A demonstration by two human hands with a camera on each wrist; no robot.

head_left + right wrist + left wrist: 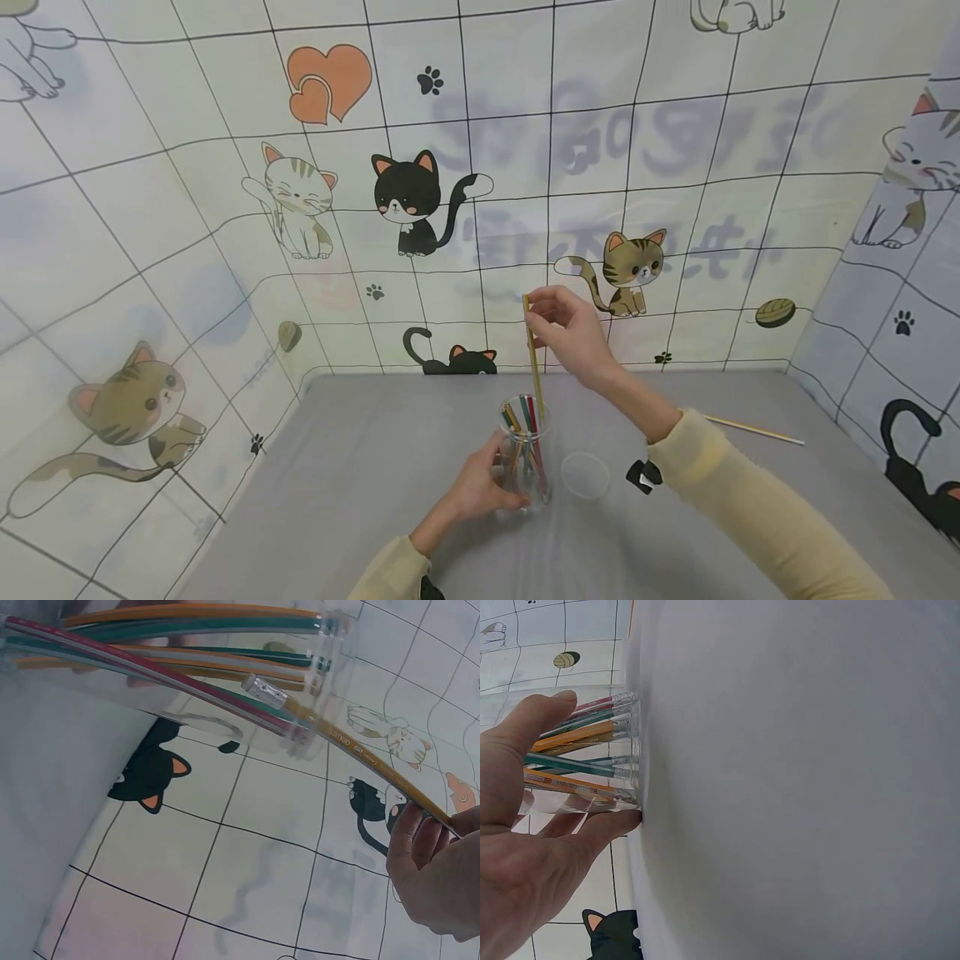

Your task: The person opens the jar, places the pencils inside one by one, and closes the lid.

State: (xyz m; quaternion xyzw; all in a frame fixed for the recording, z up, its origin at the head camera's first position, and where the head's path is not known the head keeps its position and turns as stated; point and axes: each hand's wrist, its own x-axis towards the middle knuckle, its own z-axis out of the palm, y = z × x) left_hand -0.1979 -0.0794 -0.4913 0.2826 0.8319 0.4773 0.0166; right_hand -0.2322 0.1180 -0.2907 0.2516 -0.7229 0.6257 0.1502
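Note:
A clear jar (536, 492) stands upright on the grey table, holding several pencils (529, 414) in green, red, orange and yellow. My left hand (480, 482) grips the jar low down, with thumb and fingers around its wall, as the left wrist view also shows. Above the jar, my right hand (568, 333) pinches a yellow pencil (535, 358) near its upper end. In the right wrist view this pencil (360, 754) slants down, and its silver-banded eraser end is just inside the jar's mouth.
On the grey table (360, 467), a clear round lid (586, 476) lies right of the jar. Another yellow pencil (757, 431) lies farther right, partly behind the right sleeve (750, 508). A cat-printed curtain (510, 233) closes off the back and sides.

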